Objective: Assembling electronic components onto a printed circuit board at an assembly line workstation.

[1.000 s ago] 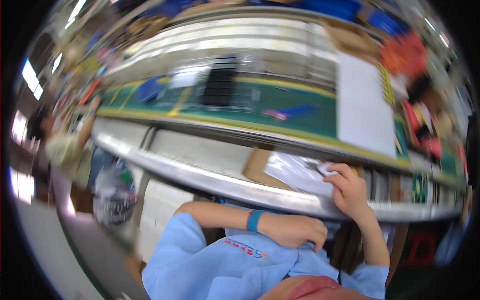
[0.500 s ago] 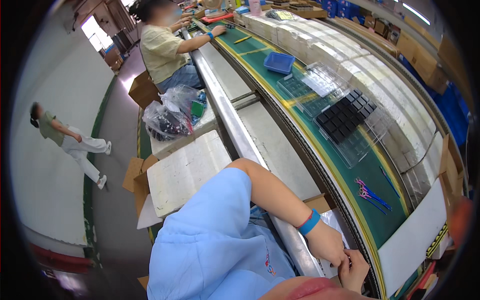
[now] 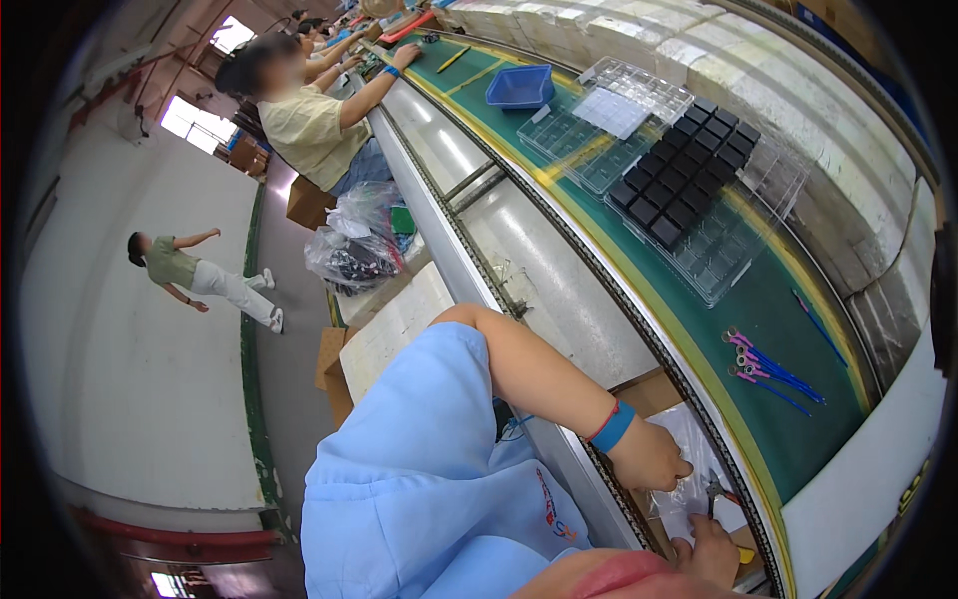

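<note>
My left hand [image 3: 649,457], with a blue wristband [image 3: 613,427], is closed with its fingers curled down over a clear plastic bag [image 3: 685,431]. What it may hold is hidden under the fingers. My right hand [image 3: 711,557] lies lower, with thumb and forefinger apart. Just beyond its fingertips is a small dark-jawed tool with an orange handle [image 3: 728,494], perhaps pliers. Whether the fingers touch it is hard to tell. Several blue cables with pink sleeves and ring ends [image 3: 763,371] lie on the green belt [image 3: 679,309] to the right.
Black square pieces [image 3: 689,170] sit in clear trays [image 3: 709,270] on the belt, with a blue bin [image 3: 519,88] farther off. White foam blocks [image 3: 798,170] line the far side. A metal rail [image 3: 449,240] runs beside me. A co-worker [image 3: 309,120] sits farther up; another person [image 3: 200,265] walks at left.
My hands, together before, are now apart; the left has moved up and away from the right. The dark-jawed tool has come into view. The view has shifted, and the person at left has turned.
</note>
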Demonstrator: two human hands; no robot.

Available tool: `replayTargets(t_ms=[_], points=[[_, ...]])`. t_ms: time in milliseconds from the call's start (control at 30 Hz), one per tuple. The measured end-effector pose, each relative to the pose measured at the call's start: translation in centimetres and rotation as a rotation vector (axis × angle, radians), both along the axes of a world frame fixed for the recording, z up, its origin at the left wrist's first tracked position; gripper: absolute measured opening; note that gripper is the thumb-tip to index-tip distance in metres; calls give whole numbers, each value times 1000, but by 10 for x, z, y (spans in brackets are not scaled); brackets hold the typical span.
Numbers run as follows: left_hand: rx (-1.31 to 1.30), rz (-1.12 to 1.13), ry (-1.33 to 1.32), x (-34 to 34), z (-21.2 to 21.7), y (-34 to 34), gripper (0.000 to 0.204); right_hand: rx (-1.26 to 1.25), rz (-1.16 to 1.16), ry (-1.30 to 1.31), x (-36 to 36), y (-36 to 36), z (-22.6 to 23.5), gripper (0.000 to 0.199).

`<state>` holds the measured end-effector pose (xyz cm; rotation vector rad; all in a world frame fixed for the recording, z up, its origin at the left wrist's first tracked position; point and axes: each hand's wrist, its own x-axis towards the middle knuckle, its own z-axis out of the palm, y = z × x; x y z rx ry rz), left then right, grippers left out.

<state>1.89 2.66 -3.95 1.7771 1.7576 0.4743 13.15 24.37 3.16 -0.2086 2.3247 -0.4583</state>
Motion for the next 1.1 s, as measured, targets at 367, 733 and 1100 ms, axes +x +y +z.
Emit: replayTargets(t_ms=[367,733,1100], points=[[-110,-19,2,-1,4,6,22,38,-18,-90,-4,3,0,43],[-119,-56,33,-3,1,9,27,54,-34,-14,0,1,3,44],[-118,-56,18,-3,-3,9,30,-5,-13,54,14,41,-66,55]])
